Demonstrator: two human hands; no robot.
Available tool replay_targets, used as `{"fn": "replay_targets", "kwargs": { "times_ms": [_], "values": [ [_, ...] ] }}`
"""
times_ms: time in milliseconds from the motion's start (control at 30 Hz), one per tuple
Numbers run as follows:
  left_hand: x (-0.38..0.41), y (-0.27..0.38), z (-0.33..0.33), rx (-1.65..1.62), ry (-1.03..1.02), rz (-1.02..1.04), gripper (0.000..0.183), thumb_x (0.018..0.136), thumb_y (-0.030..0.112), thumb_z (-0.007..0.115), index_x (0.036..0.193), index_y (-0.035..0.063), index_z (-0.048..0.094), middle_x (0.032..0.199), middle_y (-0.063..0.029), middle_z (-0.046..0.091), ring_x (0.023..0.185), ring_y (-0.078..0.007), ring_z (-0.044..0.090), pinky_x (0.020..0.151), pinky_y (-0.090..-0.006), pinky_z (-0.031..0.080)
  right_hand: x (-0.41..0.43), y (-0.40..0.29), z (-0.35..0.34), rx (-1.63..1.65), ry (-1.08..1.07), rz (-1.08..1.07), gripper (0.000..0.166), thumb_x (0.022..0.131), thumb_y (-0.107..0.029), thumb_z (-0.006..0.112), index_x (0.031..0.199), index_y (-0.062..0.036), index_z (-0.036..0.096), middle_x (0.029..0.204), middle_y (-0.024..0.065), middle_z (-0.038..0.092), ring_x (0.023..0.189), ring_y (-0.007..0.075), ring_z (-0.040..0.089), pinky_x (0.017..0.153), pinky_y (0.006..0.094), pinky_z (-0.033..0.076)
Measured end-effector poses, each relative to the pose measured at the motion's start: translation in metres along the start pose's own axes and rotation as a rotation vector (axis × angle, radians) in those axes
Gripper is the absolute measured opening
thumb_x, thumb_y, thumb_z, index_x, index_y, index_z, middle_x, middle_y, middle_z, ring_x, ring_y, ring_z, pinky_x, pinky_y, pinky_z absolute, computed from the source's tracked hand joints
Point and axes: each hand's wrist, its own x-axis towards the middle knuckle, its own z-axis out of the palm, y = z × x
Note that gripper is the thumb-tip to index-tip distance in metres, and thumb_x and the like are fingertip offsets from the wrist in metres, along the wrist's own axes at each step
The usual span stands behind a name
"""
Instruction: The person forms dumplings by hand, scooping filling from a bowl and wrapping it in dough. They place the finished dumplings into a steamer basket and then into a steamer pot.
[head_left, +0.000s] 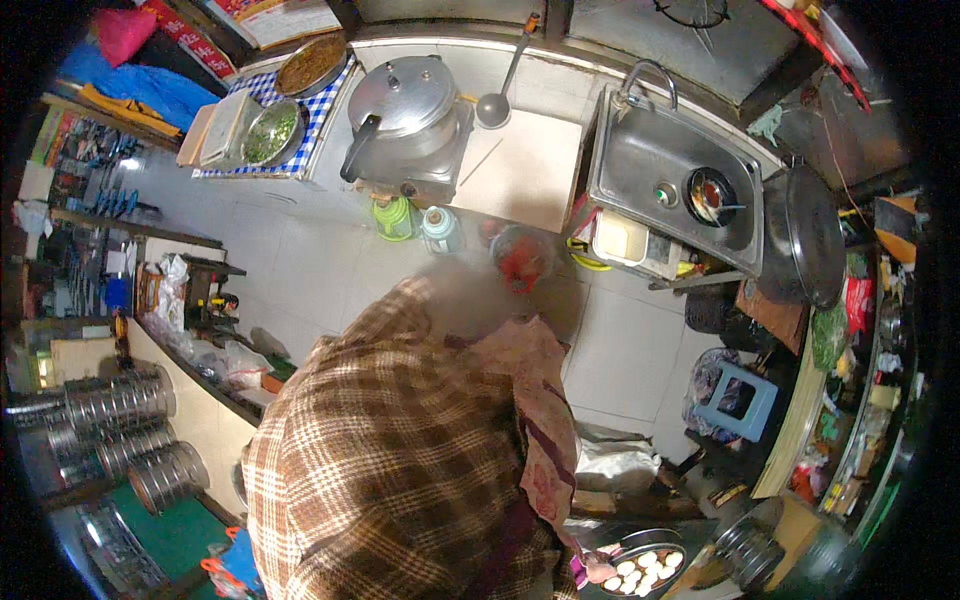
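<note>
At the bottom edge of the head view, my right hand (600, 568) comes out of a purple cuff and is beside the rim of a round dark pan (651, 535). Several pale round pieces of food (646, 562), perhaps dough, lie in the pan. The hand is small and partly cut off, so I cannot tell whether its fingers grip the rim. A brown plaid garment (390, 442) and a pinkish cloth (544, 450), perhaps an apron, fill the lower middle. My left hand is out of view.
A pressure cooker (401, 97) stands on a stove beside a pale board (529, 169) and a ladle (493, 111). A steel sink (637, 142) holds a black bowl (711, 196). A blue stool (739, 401) and stacked metal steamers (120, 405) stand around. Thermos-like bottles (441, 229) stand below the stove.
</note>
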Motion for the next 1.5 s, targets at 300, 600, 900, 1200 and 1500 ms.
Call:
{"fn": "replay_targets", "kwargs": {
  "times_ms": [300,600,900,1200,1500],
  "values": [
    [0.090,0.104,-0.058,0.098,-0.063,0.051,0.017,0.095,0.010,0.052,0.099,0.0036,0.067,0.086,-0.0100,0.067,0.073,-0.0226,0.064,0.063,-0.0390,0.051,0.096,-0.055,-0.002,0.252,0.270,-0.080,0.049,0.098,-0.042,0.047,0.106,0.0043,0.061,0.085,0.0159,0.065,0.065,0.0259,0.061,0.052,0.0346,0.050],
    [0.283,0.578,-0.256,0.465,0.127,0.625,0.014,0.095,0.004,0.052,0.100,0.0023,0.065,0.087,-0.0095,0.066,0.070,-0.0204,0.062,0.060,-0.0377,0.050,0.139,-0.058,-0.006,0.627,0.275,-0.028,0.046,0.094,-0.033,0.045,0.091,0.0111,0.055,0.074,0.0199,0.063,0.055,0.0311,0.060,0.048,0.0376,0.048],
    [0.354,0.989,-0.131,-0.446,-0.786,0.856,0.012,0.098,0.007,0.054,0.099,0.0009,0.065,0.088,-0.0088,0.066,0.074,-0.0174,0.063,0.061,-0.0319,0.051,0.120,-0.045,0.003,0.615,0.874,-0.011,0.048,0.098,-0.028,0.047,0.090,0.0177,0.060,0.075,0.0234,0.067,0.053,0.0299,0.064,0.044,0.0380,0.052],
    [0.158,1.099,0.236,0.296,-0.954,0.899,0.044,0.099,0.043,0.061,0.113,0.0019,0.063,0.110,-0.0111,0.066,0.098,-0.0241,0.067,0.086,-0.0393,0.055,0.148,-0.086,-0.025,0.574,1.029,-0.075,0.040,0.101,-0.022,0.042,0.097,0.0152,0.057,0.073,0.0203,0.066,0.051,0.0274,0.063,0.044,0.0364,0.050],
    [0.115,1.313,0.376,0.390,-0.749,1.289,0.036,0.098,0.033,0.061,0.111,-0.0006,0.064,0.107,-0.0117,0.067,0.093,-0.0224,0.066,0.082,-0.0370,0.054,0.207,-0.116,0.008,0.678,1.080,-0.082,0.035,0.101,-0.017,0.045,0.107,0.0174,0.048,0.080,0.0241,0.066,0.053,0.0304,0.065,0.046,0.0383,0.052]
  ]
}}
